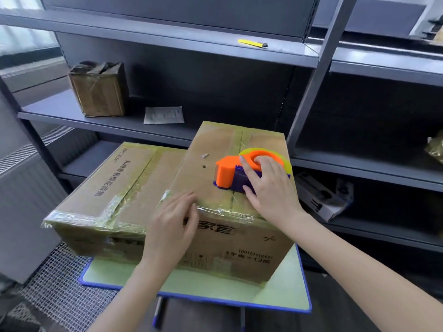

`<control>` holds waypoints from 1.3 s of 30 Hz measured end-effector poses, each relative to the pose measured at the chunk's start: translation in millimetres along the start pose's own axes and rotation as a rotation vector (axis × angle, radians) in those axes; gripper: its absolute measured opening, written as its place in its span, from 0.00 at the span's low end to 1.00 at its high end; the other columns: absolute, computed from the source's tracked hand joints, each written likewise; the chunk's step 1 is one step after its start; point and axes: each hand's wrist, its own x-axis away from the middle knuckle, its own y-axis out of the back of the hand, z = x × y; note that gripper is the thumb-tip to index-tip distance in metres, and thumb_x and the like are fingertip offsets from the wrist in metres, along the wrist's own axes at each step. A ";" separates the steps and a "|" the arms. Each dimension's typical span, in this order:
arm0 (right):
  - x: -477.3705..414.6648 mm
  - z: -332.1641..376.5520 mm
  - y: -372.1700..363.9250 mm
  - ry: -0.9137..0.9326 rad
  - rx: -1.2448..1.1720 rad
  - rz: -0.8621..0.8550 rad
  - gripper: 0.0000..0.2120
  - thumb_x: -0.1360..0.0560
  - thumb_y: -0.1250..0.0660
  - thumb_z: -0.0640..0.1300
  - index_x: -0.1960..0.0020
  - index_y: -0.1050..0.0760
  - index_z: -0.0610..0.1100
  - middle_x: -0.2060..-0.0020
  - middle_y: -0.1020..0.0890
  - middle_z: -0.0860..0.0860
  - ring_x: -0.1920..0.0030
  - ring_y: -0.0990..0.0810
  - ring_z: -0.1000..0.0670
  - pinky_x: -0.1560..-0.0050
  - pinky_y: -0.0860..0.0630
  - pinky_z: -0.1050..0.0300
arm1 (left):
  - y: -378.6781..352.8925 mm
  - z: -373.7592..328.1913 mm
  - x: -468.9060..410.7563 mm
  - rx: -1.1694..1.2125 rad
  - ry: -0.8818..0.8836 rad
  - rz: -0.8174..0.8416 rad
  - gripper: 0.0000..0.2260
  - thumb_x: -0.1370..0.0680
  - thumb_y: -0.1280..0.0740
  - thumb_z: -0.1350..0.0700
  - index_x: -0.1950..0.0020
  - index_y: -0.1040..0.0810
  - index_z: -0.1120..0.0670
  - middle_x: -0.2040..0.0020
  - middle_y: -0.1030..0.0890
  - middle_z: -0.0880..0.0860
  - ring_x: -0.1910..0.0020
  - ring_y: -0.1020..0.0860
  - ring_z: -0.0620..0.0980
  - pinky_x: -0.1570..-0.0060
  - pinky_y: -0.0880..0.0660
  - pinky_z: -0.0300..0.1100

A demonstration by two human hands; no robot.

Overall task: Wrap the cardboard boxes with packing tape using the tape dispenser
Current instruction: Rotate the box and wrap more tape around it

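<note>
- My right hand (266, 188) grips the tape dispenser (227, 173), fingers curled through its orange loop. The dispenser sits on top of the tall box (215, 144), on the centre seam near the box's near edge.
- I judge that placement is for running tape along the seam toward the far edge.
- My left hand (172, 226) is flat with fingers straight, laid over the near top edge on the tape fold. It holds nothing and is probably pinning the tape end so it won't lift.
- The tall box stands on the bench (282, 295), toward its right side, set back from the near edge.
- The flat box (115, 188) touches it on the left and overhangs the bench's left edge.
- The box top beyond the dispenser is free up to the far edge.
- The shelf upright (309, 97) stands just beside the far right corner, so little swing room there.
- The yellow cutter (253, 43) lies on an upper shelf, well apart.
</note>
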 end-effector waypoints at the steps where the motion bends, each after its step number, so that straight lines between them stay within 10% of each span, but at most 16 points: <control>1: -1.0 4.3 1.8 0.041 0.002 -0.014 0.30 0.33 0.24 0.42 0.33 0.27 0.38 0.46 0.22 0.36 0.43 0.23 0.36 0.41 0.26 0.43 | 6.0 7.8 -1.1 0.000 0.066 -0.049 0.12 0.22 0.40 0.58 0.45 0.19 0.60 0.48 0.17 0.54 0.48 0.20 0.50 0.45 0.30 0.35; 8: -20.5 56.1 -13.4 0.347 -0.393 0.226 0.31 0.33 0.32 0.25 0.31 0.31 0.35 0.34 0.27 0.38 0.31 0.32 0.39 0.33 0.32 0.41 | 29.7 46.2 -6.1 0.197 0.532 -0.067 0.12 0.21 0.44 0.66 0.51 0.22 0.59 0.55 0.19 0.50 0.52 0.24 0.49 0.52 0.33 0.38; 12: -39.0 73.8 -18.8 0.306 -0.554 0.473 0.27 0.21 0.44 0.31 0.24 0.44 0.43 0.25 0.41 0.50 0.24 0.50 0.52 0.25 0.45 0.52 | 30.8 60.8 -6.3 0.366 0.599 0.062 0.10 0.24 0.41 0.57 0.60 0.21 0.52 0.63 0.18 0.45 0.55 0.20 0.49 0.46 0.26 0.50; 17: -53.9 95.2 -26.0 0.352 -0.558 0.594 0.23 0.17 0.50 0.46 0.23 0.47 0.44 0.24 0.44 0.53 0.24 0.54 0.54 0.29 0.54 0.64 | 36.0 53.4 -7.4 0.380 0.490 0.136 0.16 0.19 0.40 0.54 0.65 0.22 0.53 0.66 0.19 0.49 0.63 0.22 0.41 0.58 0.29 0.33; 23: -52.1 99.7 -33.3 0.385 -0.503 0.579 0.24 0.17 0.50 0.47 0.24 0.47 0.41 0.24 0.45 0.49 0.23 0.51 0.50 0.30 0.61 0.65 | 36.0 61.3 -14.5 0.332 0.404 0.237 0.09 0.23 0.34 0.51 0.62 0.19 0.51 0.64 0.17 0.46 0.61 0.19 0.41 0.54 0.25 0.39; 32: -48.8 102.2 -37.9 0.426 -0.448 0.528 0.26 0.19 0.42 0.47 0.24 0.45 0.41 0.25 0.41 0.49 0.24 0.47 0.47 0.30 0.56 0.62 | 9.1 98.5 -3.4 -0.020 -0.092 -0.009 0.12 0.22 0.39 0.52 0.62 0.27 0.57 0.67 0.27 0.51 0.70 0.35 0.46 0.70 0.36 0.40; 39: -47.3 103.8 -38.3 0.449 -0.402 0.522 0.25 0.20 0.39 0.44 0.26 0.39 0.38 0.27 0.37 0.46 0.26 0.40 0.43 0.29 0.45 0.55 | -11.3 104.6 5.1 0.111 -0.051 -0.067 0.05 0.21 0.42 0.56 0.57 0.33 0.52 0.65 0.27 0.52 0.66 0.33 0.48 0.67 0.37 0.37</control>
